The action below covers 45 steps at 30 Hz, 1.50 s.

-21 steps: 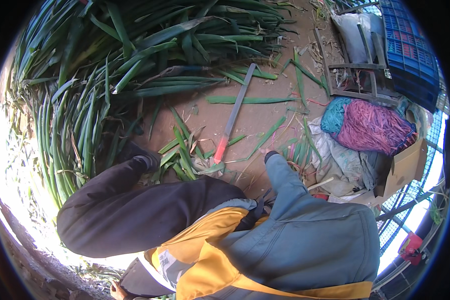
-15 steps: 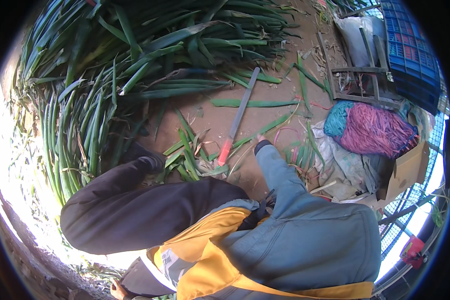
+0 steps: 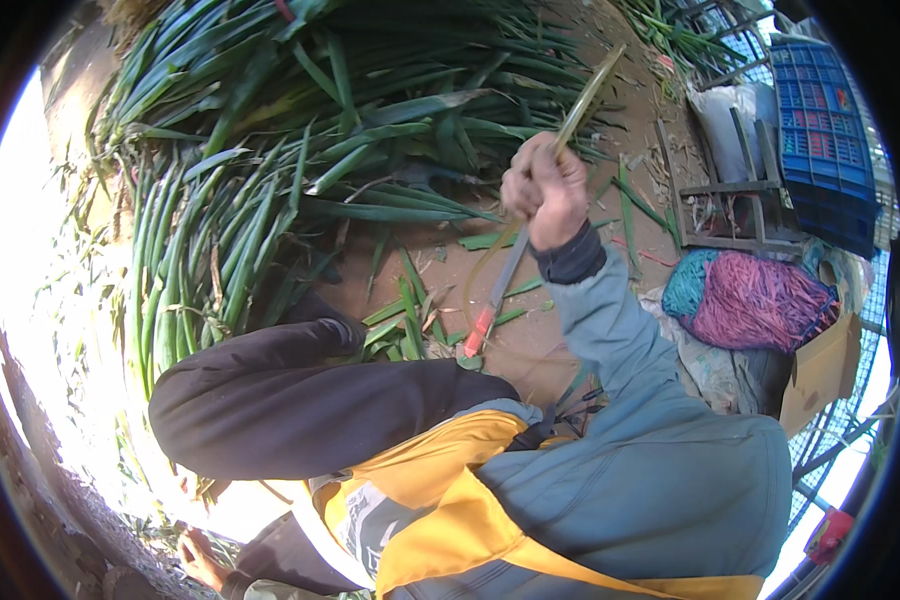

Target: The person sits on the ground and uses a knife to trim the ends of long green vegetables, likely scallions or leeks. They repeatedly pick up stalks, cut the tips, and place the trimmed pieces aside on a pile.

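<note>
One hand up, one knife down, leaves beyond counting

One raised hand (image 3: 543,190) grips one pale strip (image 3: 588,95); one red-handled knife (image 3: 495,295) lies on the dirt; one blue crate (image 3: 820,140), one wooden stool (image 3: 730,200), one cardboard box (image 3: 820,375), two string bundles, one teal (image 3: 682,285) and one pink (image 3: 760,305); long green leaves (image 3: 270,180) too many to count.

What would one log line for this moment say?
right hand: fist shut on thin yellowish strip, held up | left hand: unclear | red-handled knife: lying on dirt, untouched | green leaves: piled beyond
</note>
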Available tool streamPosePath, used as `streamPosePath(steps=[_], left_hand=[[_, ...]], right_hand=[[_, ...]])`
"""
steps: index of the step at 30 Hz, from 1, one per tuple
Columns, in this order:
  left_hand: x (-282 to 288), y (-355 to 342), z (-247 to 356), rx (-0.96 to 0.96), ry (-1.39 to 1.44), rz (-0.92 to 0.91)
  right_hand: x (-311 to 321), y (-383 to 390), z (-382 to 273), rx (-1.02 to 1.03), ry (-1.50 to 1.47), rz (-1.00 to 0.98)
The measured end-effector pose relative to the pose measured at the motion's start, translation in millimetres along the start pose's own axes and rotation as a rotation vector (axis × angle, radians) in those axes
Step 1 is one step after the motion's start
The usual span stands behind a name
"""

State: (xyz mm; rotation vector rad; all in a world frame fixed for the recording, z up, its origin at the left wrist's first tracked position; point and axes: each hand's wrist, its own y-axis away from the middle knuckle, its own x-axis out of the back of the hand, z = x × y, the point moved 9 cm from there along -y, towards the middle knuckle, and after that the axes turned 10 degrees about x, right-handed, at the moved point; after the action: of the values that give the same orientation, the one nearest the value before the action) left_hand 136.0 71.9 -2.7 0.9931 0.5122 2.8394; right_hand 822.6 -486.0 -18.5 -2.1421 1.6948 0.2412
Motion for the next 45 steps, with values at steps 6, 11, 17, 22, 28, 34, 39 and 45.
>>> streamPosePath(steps=[6, 11, 17, 22, 28, 34, 39, 45], left_hand=[[-165.8, 143.8, 180.9, -0.217, 0.323, -0.529], [-359.1, 291.7, 263.6, -0.283, 0.157, -1.296], [-383.8, 326.9, 272.2, -0.286, 0.216, -1.313], [-310.3, 323.2, 279.3, -0.582, 0.377, -1.336], [-210.0, 232.1, 220.1, -0.379, 0.684, -0.968], [-205.4, 260.0, 207.9, -0.510, 0.777, -1.191], [-191.4, 277.0, 212.0, -0.550, 0.678, -1.210], [-181.7, 273.4, 179.8, -0.364, 0.528, -1.194]], right_hand=[[-189.0, 108.7, 15.4, -0.180, 0.089, -0.758], [-222.9, 174.8, 27.3, -0.336, 0.382, -1.054], [-236.5, 175.5, 10.4, 0.211, 0.457, -1.171], [-1.7, 136.4, 164.4, -0.732, 0.002, -0.673], [135.5, 65.0, 170.7, -0.756, -0.366, 0.361], [35.5, 20.1, 153.2, -0.980, -0.358, 0.005], [-63.8, 16.5, 176.8, -0.983, -0.361, -0.276], [-156.4, 4.7, 200.2, -0.980, 0.148, -0.626]])
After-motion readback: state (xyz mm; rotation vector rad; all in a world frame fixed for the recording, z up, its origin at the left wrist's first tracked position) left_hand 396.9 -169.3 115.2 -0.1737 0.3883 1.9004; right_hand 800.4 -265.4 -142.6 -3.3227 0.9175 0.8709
